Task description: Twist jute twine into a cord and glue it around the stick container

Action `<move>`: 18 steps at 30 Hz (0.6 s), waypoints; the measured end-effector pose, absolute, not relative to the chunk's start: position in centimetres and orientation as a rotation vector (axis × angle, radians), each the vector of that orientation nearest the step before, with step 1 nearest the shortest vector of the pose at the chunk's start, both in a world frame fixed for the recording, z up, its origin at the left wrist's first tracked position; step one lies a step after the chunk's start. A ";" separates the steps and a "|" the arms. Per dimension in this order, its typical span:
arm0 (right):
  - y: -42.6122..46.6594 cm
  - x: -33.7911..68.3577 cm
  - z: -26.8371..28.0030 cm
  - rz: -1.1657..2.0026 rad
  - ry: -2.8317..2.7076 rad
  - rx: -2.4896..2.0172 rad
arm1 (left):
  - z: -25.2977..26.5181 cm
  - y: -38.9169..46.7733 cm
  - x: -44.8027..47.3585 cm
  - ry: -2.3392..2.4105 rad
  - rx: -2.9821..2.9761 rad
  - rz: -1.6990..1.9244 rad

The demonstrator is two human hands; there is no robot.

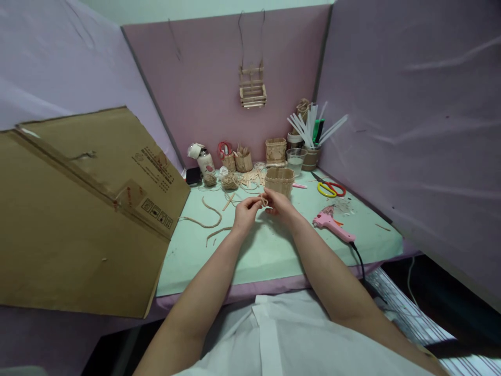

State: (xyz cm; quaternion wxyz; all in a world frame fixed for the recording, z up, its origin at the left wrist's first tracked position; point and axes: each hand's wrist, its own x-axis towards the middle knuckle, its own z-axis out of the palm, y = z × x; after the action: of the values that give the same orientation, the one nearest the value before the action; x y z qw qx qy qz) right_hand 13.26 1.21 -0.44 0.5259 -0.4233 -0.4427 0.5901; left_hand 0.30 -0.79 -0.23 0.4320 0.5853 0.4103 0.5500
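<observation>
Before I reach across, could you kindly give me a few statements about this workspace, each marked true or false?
1. The left hand and right hand meet at a small loop of cord. True.
2. The scissors have two blue handles. False: one handle is yellow, the other red.
3. A pink glue gun lies to the right of both hands. True.
4. The cardboard stands at the right side of the table. False: it stands at the left side.
5. A small wooden rack hangs against the back wall. True.

Head-worn view — facing forward, down over table [270,258].
</observation>
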 end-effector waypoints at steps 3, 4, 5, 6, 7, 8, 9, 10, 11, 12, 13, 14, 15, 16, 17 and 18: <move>1.1 13.2 -0.6 1.390 -1.080 -0.870 | -0.5 -0.6 0.2 1.025 1.523 1.357; 1.2 13.1 -0.7 1.342 -1.046 -0.857 | -0.5 -0.6 0.2 1.032 1.541 1.336; 1.3 13.1 -0.8 1.289 -1.001 -0.863 | -0.6 -0.6 0.3 1.033 1.557 1.311; 1.5 13.2 -0.9 1.241 -0.951 -0.882 | -0.5 -0.7 0.3 1.025 1.570 1.288; 1.6 13.2 -1.1 1.204 -0.902 -0.906 | -0.5 -0.8 0.4 1.011 1.582 1.267; 1.8 13.3 -1.2 1.178 -0.858 -0.928 | -0.4 -1.0 0.5 0.994 1.594 1.247; 1.9 13.3 -1.3 1.159 -0.821 -0.945 | -0.3 -1.1 0.6 0.977 1.609 1.223; 2.0 13.4 -1.4 1.145 -0.792 -0.957 | -0.2 -1.3 0.7 0.960 1.624 1.200; 2.1 13.4 -1.4 1.138 -0.773 -0.970 | -0.1 -1.5 0.7 0.946 1.636 1.180; 2.2 13.5 -1.4 1.139 -0.769 -0.984 | 0.0 -1.6 0.8 0.937 1.643 1.164; 2.2 13.5 -1.5 1.151 -0.784 -1.007 | 0.1 -1.7 0.8 0.937 1.641 1.156; 2.2 13.4 -1.5 1.164 -0.819 -1.043 | 0.1 -1.7 0.8 0.944 1.628 1.162; 2.2 13.4 -1.5 1.162 -0.874 -1.092 | 0.2 -1.7 0.8 0.955 1.604 1.179; 2.2 13.3 -1.6 1.125 -0.939 -1.152 | 0.2 -1.6 0.7 0.970 1.569 1.202; 2.2 13.2 -1.6 1.037 -1.004 -1.213 | 0.2 -1.5 0.6 0.984 1.526 1.228; 2.1 13.1 -1.6 0.902 -1.065 -1.259 | 0.1 -1.4 0.5 0.994 1.477 1.258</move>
State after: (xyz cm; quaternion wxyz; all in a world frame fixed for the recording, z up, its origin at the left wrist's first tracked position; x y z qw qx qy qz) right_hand 13.08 2.12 -1.61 0.5900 -0.5407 -0.4575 0.3876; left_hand 0.53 -1.35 0.12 0.4625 0.6008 0.4041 0.5117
